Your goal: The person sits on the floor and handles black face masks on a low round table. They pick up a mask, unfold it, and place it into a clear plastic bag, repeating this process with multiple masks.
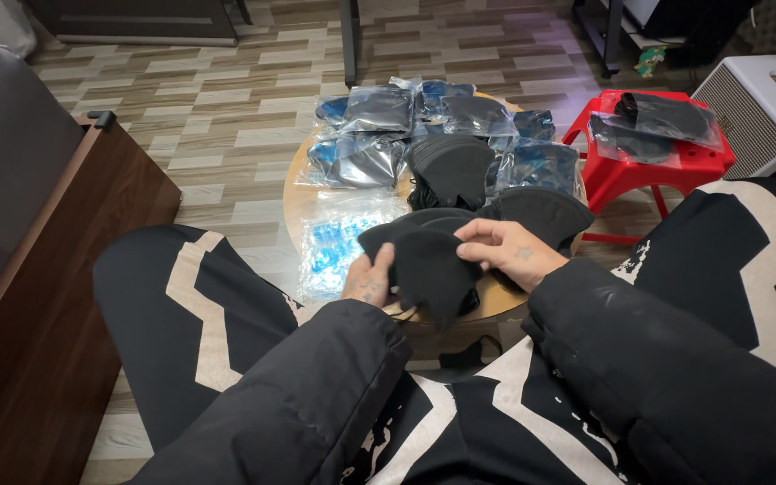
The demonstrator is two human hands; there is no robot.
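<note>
Black fabric mask (pixel 428 265): folded flat, held over the near edge of the small round wooden table (pixel 294 202), between the two hands and above the person's lap.

Left hand (pixel 370 278): grips the mask's left edge, thumb on top, fingers curled underneath (mostly hidden by the cloth). Right hand (pixel 507 251): closed on the mask's upper right edge, fingertips pinching the fabric, back of hand up. Both arms are in black padded sleeves.

Just behind the held mask, more loose black masks (pixel 541 211) lie overlapping on the table, touching it or nearly so (cannot separate the layers). A second dark stack of masks (pixel 451 171) sits at table centre. Around these: clear plastic packets with dark contents (pixel 379 112) across the far half, and an empty-looking clear bag with blue print (pixel 334 242) at the near left, just beside the left hand.

Right of the table, a red plastic stool (pixel 675 166) carries more bagged black items (pixel 657 126). A white speaker-like box (pixel 765 108) stands further right. A brown wooden cabinet (pixel 56 269) sits at left on the wood-pattern floor.
</note>
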